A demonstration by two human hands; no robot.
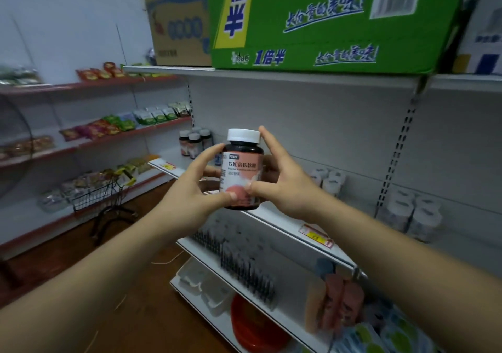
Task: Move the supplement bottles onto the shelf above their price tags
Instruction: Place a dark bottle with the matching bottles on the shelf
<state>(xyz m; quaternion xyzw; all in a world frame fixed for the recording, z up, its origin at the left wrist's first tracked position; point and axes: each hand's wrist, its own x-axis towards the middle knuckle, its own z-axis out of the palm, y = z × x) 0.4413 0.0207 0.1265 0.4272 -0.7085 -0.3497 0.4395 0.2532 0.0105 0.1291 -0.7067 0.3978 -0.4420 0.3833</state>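
Observation:
A dark supplement bottle [242,170] with a white cap and pink label is upright in front of the white shelf [282,218], held between both hands. My left hand [190,189] grips its left side and base, my right hand [282,179] its right side, one finger up by the cap. Several matching bottles [194,143] stand at the far left end of the same shelf, above a red and yellow price tag [168,166]. Another price tag [316,235] sits on the shelf edge below my right wrist.
White-capped bottles [328,180] and white jars [413,213] stand further right on the shelf. A green carton [326,21] and a brown box [179,24] sit on the top shelf. Lower shelves hold combs, trays and a red basin. A wire basket [100,192] stands at left.

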